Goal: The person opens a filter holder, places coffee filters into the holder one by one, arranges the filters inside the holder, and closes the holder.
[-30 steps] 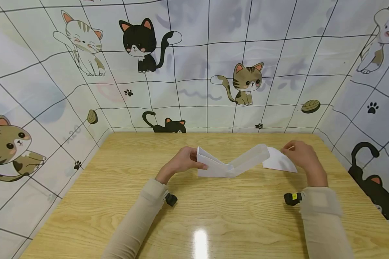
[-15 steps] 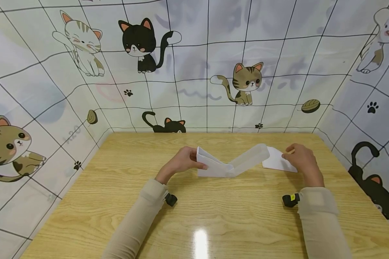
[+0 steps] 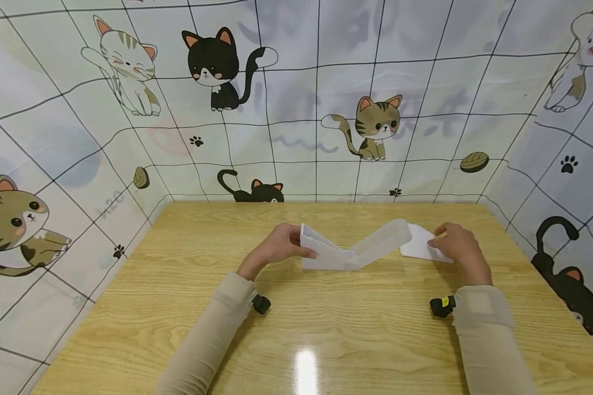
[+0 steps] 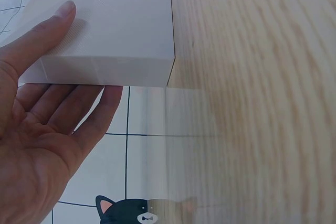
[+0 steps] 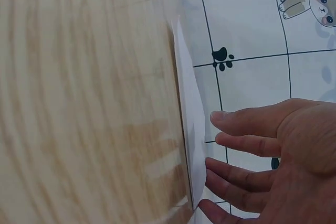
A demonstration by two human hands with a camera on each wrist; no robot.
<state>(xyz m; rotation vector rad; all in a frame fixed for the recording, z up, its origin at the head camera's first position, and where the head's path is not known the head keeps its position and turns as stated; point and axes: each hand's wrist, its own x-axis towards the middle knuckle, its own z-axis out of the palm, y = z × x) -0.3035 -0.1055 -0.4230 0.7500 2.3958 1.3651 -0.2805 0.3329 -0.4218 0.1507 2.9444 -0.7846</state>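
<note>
A white box (image 3: 328,260) stands on the table, its translucent lid (image 3: 382,241) swung out to the right at a slant. My left hand (image 3: 279,242) grips the box's left end; in the left wrist view the thumb presses its broad white face (image 4: 126,19) and the fingers lie behind. Right of the lid lies a flat, thin white piece like folded paper (image 3: 419,244). Over its right side is my right hand (image 3: 458,245), fingertips at its edge. The right wrist view shows that hand's fingers (image 5: 244,119) loosely extended beside the white piece (image 5: 191,114), thumb and forefinger apart.
A wooden table (image 3: 326,323) fills the foreground, with a bright light reflection near its front. Cat-printed cloth walls (image 3: 296,137) close in the back and both sides. Each wrist wears a small black camera (image 3: 261,304).
My right hand has come down and slightly left onto the white piece; a second ago it was higher, with a thin pale sliver showing at its fingertips. Left hand and box have not moved.
</note>
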